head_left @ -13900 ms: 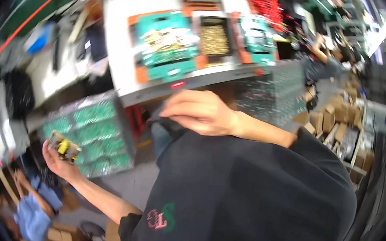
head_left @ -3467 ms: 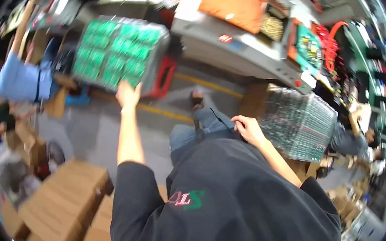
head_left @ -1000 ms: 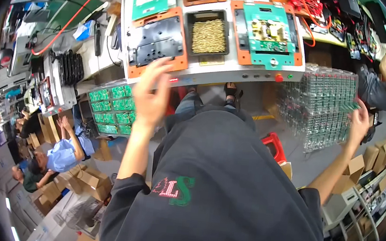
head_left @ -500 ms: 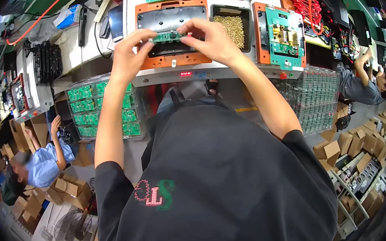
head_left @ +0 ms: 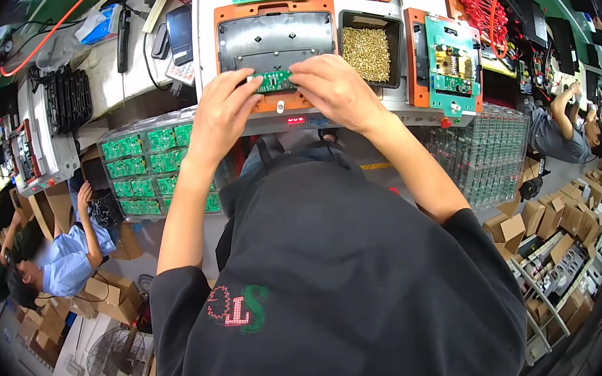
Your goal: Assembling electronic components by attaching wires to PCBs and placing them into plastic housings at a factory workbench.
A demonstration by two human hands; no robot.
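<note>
**Over the orange-framed fixture, two hands pinch one board**

At the near edge of the orange-framed fixture, the left hand and right hand, forearms raised, close fingertips on a small green circuit board from either end.

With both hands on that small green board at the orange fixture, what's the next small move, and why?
Probably ease the small green circuit board forward and down into the grey tray. The left hand and right hand pinch its ends over the tray's near edge, so it appears not yet seated.
</note>
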